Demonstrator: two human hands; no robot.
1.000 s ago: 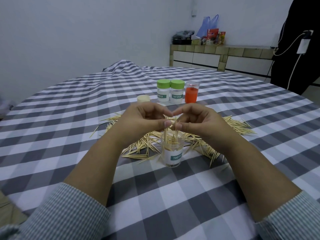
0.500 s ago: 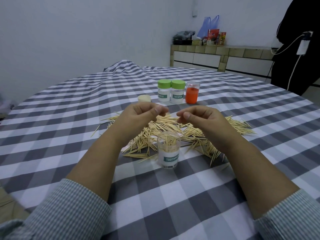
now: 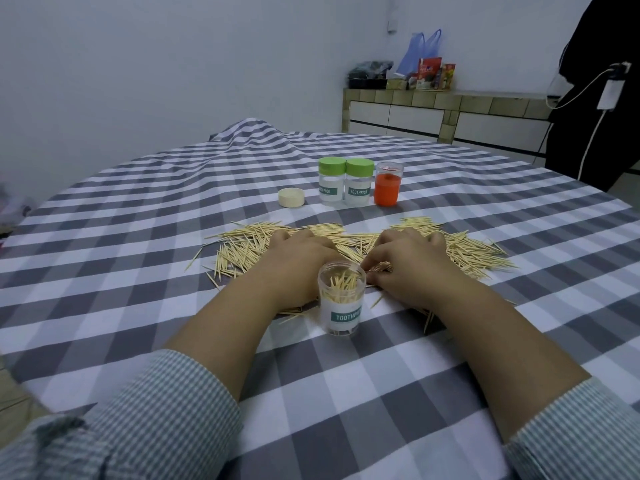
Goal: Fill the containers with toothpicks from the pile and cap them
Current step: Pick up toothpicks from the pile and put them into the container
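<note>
Your left hand (image 3: 298, 261) rests curled on pile (image 3: 464, 247) | right hand (image 3: 408, 265) pinches toothpicks | open jar (image 3: 341, 299) reads TOOTHPICK

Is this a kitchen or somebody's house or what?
Probably a plain room in a home. There's a table under a checked tablecloth, a tiled counter with drawers against the bare wall, and snack packets and a plastic bag on it.

Open jar (image 3: 341, 299) stands between hands; capped jars (image 3: 345, 187) well beyond pile (image 3: 460, 247).
</note>
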